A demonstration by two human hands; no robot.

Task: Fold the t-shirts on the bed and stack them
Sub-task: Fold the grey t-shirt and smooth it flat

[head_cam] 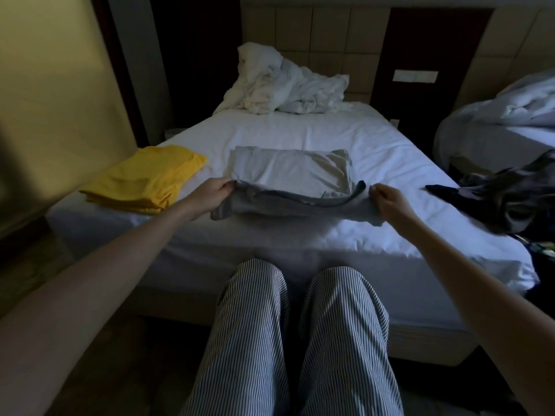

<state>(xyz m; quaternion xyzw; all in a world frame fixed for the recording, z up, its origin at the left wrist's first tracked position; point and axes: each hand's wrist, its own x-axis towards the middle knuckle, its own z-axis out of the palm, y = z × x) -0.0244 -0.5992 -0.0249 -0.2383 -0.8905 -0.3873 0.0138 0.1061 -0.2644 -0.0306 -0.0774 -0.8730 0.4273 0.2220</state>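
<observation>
Dimly lit: white bed (300, 127) beside yellow wall (60, 70); left hand (210, 195), right hand (393, 202) fingers (226, 187) pinching grey t-shirt (291, 169).

Loose trousers (255, 340) in a fine vertical stripe, dark lines on a pale ground, are being worn over both legs. The left forearm (126, 259) and right forearm (462, 265) are being shown bare, and the left hand (210, 195) and right hand (390, 202) are being shown uncovered.

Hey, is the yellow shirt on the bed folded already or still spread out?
Folded. The yellow t-shirt lies as a compact layered rectangle near the bed's left edge, with stacked edges showing at its near side. Neither hand touches it.
</observation>
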